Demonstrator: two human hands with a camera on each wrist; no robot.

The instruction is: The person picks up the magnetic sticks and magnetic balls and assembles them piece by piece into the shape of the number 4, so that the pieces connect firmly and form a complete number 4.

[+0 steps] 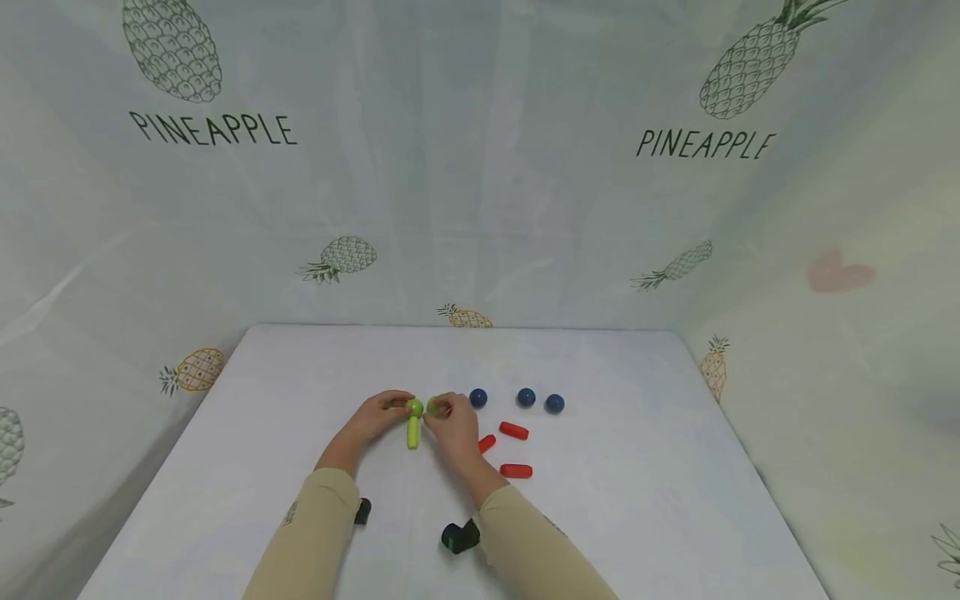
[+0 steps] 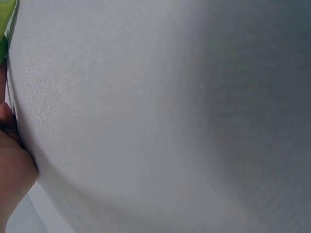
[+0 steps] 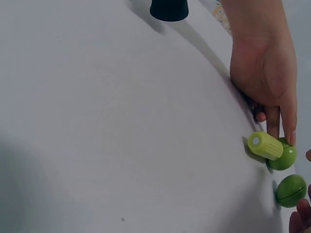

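Note:
My left hand (image 1: 382, 415) holds a glossy green ball (image 1: 415, 407) with its fingertips. A yellow-green rod (image 1: 412, 433) extends from that ball toward me; in the right wrist view the rod (image 3: 265, 145) meets the ball (image 3: 285, 156) under the left fingertips. Just to the right, my right hand (image 1: 455, 427) pinches a second green ball (image 1: 433, 406), partly hidden by its fingers. The right wrist view shows this ball (image 3: 291, 191) with a seam line, close beside the first. In the left wrist view only a sliver of the rod (image 2: 5, 14) and part of a hand appear.
Blue balls (image 1: 527, 397) stand in a loose row right of my right hand. Nearer me lie several red rods (image 1: 516, 471), one partly behind that hand. Black wrist gear (image 1: 459, 537) shows beside the sleeves. A pineapple-print cloth (image 1: 465, 208) surrounds the white table (image 1: 637, 500).

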